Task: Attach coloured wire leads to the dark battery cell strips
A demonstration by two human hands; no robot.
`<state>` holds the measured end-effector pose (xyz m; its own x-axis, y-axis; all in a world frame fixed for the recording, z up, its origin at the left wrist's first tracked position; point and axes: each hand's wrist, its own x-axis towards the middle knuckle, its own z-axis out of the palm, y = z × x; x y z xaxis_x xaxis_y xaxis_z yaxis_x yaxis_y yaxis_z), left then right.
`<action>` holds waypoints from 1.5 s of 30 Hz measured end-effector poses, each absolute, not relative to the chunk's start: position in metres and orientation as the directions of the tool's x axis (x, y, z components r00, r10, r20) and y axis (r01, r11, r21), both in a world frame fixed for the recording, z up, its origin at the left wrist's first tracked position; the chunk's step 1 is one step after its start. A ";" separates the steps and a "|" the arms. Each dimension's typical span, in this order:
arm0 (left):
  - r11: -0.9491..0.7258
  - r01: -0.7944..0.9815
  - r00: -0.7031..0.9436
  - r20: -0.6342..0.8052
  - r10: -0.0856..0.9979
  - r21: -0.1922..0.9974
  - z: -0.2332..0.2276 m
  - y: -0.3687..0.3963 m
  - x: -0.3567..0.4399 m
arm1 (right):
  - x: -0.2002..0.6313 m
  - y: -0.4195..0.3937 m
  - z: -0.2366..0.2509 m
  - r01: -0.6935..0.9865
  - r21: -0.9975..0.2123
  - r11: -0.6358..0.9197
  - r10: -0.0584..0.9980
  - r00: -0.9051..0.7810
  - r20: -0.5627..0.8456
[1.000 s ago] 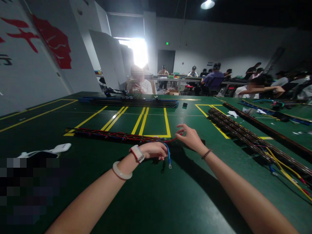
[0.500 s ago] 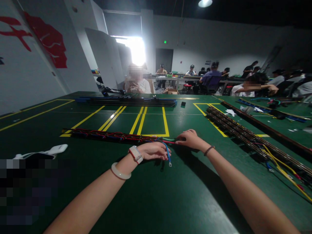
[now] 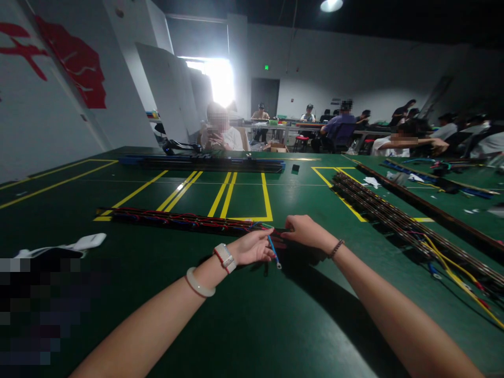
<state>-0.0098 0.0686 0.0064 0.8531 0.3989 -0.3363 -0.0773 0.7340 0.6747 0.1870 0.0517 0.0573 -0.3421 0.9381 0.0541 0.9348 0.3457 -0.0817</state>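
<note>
A long dark bar wrapped in red and blue wires (image 3: 185,219) lies across the green table. At its right end, my left hand (image 3: 254,247) is turned partly palm up, its thumb and fingers closed around a blue wire (image 3: 273,249). The wire's metal ring terminal (image 3: 279,265) hangs below the fingers. Just to the right, my right hand (image 3: 307,231) has its fingers curled together by the wire ends. Whatever it pinches is hidden behind the fingers. A bit of green wire (image 3: 268,226) shows between the hands.
To the right lie several bundled dark bars (image 3: 378,212) with yellow wires (image 3: 449,257). Blue-edged bars (image 3: 205,164) lie along the far side, near a small black block (image 3: 295,168). A white object (image 3: 88,241) is at left. A person (image 3: 224,134) sits opposite.
My left hand has rolled palm up, and the blue wire's terminal has shifted slightly right. My right hand has moved slightly lower, its fingers more curled. The red wire between the hands shows less.
</note>
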 end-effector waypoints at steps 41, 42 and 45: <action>0.711 -0.258 0.760 -0.317 0.567 0.654 -0.003 0.056 0.002 | 0.203 0.071 0.016 0.787 0.394 0.474 0.726 -0.603 0.331; 0.701 -0.263 0.754 -0.312 0.578 0.663 -0.003 0.056 0.002 | 0.203 0.069 0.015 0.777 0.399 0.487 0.708 -0.619 0.341; 0.678 -0.269 0.746 -0.297 0.596 0.685 -0.006 0.056 0.004 | 0.205 0.057 0.013 0.721 0.371 0.585 0.637 -0.692 0.339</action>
